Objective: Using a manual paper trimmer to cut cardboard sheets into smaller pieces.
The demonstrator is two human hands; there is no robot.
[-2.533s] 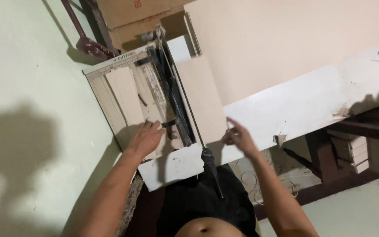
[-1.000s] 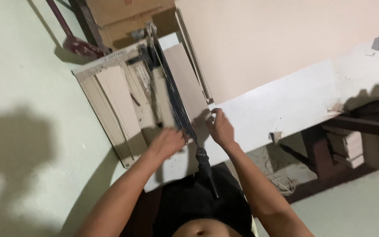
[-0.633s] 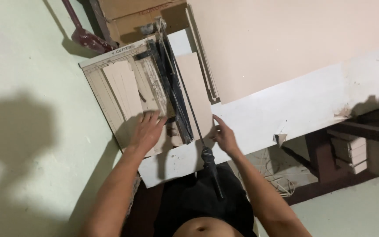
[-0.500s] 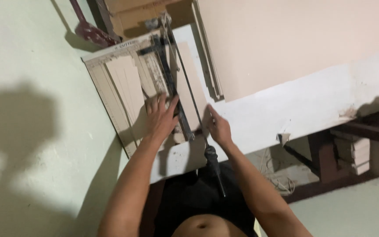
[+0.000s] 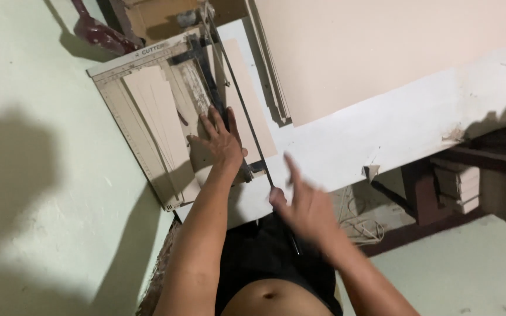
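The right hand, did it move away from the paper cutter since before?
Yes. The right hand has come off the paper cutter toward the person's body, and now hangs blurred, fingers spread, past the near edge of the white table.

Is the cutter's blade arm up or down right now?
Raised, it seems: the thin blade arm runs apart from the cutter board, its near end by the blurred right hand. The left hand presses the sheet.

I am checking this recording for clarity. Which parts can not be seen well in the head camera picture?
- Right hand: motion-blurred, so its grip on the cutter handle cannot be told.
- Card under the left hand: covered by the palm.
- Paper cutter: its far end is cut by the top edge.
- Red tool: cut off at the top edge.
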